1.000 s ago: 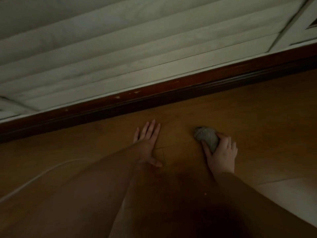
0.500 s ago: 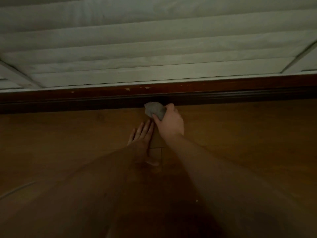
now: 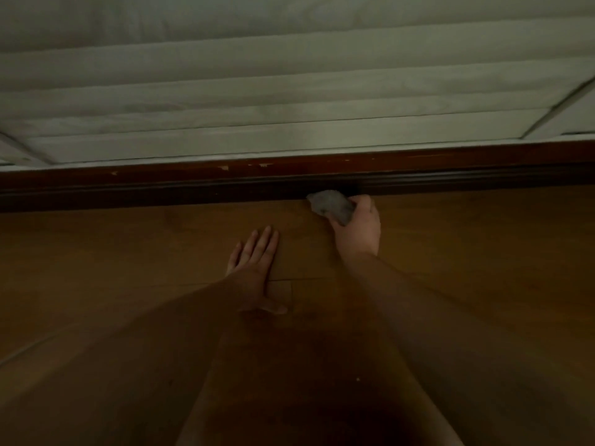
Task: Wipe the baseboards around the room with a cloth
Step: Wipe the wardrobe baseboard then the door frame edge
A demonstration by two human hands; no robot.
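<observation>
Dim room, seen from above. Pale slatted wall panelling (image 3: pixel 289 101) across the far half; brown wooden plank floor (image 3: pixel 483 252) across the near half. Between them, a long dark reddish-brown wooden baseboard (image 3: pixel 161 185) with small pale chips along its top edge. Left hand (image 3: pixel 254 268) spread wide and flat on the floor, bracing, as in the half-second before. Right hand (image 3: pixel 355 228) curled around a small crumpled grey cloth (image 3: pixel 330 206), pressed against the baseboard's foot. Cloth shifted rightward along the board from beside the left hand's fingertips. Likely meaning: wiping stroke under way, much board to the right not yet covered.
</observation>
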